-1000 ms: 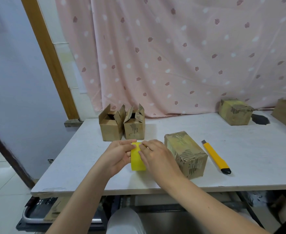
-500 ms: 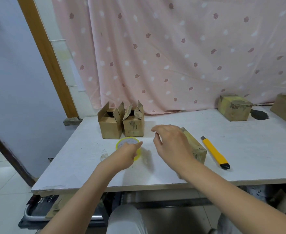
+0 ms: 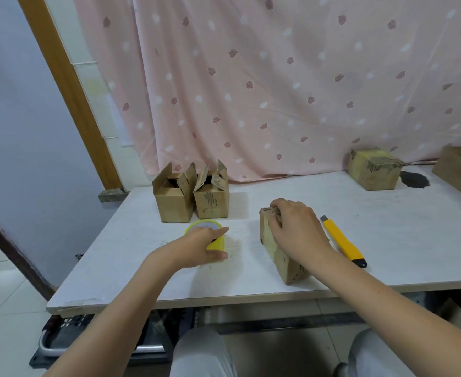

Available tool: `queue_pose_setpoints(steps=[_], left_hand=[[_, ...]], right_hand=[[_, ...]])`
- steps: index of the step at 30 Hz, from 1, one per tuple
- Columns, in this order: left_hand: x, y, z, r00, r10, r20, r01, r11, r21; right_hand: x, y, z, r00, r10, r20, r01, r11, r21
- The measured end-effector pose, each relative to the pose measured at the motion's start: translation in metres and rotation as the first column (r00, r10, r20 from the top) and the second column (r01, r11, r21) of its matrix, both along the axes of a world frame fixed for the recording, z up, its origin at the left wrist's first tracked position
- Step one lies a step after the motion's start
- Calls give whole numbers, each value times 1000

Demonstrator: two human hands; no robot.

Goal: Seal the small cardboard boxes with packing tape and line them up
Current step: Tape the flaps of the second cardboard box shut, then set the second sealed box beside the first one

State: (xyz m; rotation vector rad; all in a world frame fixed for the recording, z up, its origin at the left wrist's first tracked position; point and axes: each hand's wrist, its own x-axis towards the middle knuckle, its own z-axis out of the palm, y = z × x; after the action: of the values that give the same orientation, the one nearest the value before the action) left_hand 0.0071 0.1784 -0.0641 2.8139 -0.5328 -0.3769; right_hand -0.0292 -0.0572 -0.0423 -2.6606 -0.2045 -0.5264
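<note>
A yellow roll of packing tape lies flat on the white table, and my left hand holds it from the near side, fingers round its edge. My right hand grips the top of a taped cardboard box lying lengthwise in the middle of the table. Two small cardboard boxes with open flaps, the left one and the right one, stand side by side behind the tape. Another taped box sits at the back right.
A yellow utility knife lies just right of the box under my right hand. A larger brown box is at the far right edge. A pink curtain hangs behind the table. A dark hole marks the tabletop at the back right.
The tape roll went from upright between both hands to flat on the table under my left hand. My right hand left it and moved right onto the taped box.
</note>
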Motion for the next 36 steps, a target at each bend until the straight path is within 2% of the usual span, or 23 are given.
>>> queue_pose_setpoints(steps=[5, 8, 11, 13, 15, 16, 18, 19, 21, 27, 32, 36], left_hand=[[-6, -2, 3, 997, 16, 80, -8, 995, -102], [-8, -5, 13, 988, 100, 115, -75, 976, -203], [-13, -16, 24, 947, 177, 269, -103, 957, -270], [-21, -30, 34, 934, 211, 287, -109, 937, -333], [-27, -46, 39, 940, 270, 210, -163, 893, -419], [-26, -55, 38, 943, 308, 124, -211, 844, -493], [-26, -75, 34, 929, 353, -110, -337, 687, -644], [-27, -86, 31, 908, 354, -224, -407, 618, -673], [-28, -104, 23, 870, 357, -340, -491, 581, -649], [-18, -125, 15, 839, 421, -345, -540, 570, -619], [-17, -122, 19, 822, 353, -447, -569, 459, -683], [-24, -126, 16, 819, 361, -446, -573, 466, -675]], right_hand=[[-4, -6, 13, 999, -15, -36, 18, 997, 78], [-1, -15, 20, 994, -53, -100, 70, 983, 168], [6, -27, 25, 963, -104, -250, 160, 963, 218], [9, -34, 29, 922, -94, -375, 202, 944, 260], [13, -40, 30, 893, -66, -445, 221, 926, 306], [14, -43, 30, 884, -57, -465, 231, 917, 326], [18, -48, 27, 854, -49, -518, 262, 901, 346], [19, -50, 25, 835, -35, -549, 273, 893, 359], [18, -53, 23, 800, 22, -599, 292, 858, 422], [11, -58, 18, 773, 162, -613, 319, 736, 597], [7, -71, 17, 703, 337, -627, 335, 621, 709], [-1, -72, 13, 703, 327, -632, 360, 603, 712]])
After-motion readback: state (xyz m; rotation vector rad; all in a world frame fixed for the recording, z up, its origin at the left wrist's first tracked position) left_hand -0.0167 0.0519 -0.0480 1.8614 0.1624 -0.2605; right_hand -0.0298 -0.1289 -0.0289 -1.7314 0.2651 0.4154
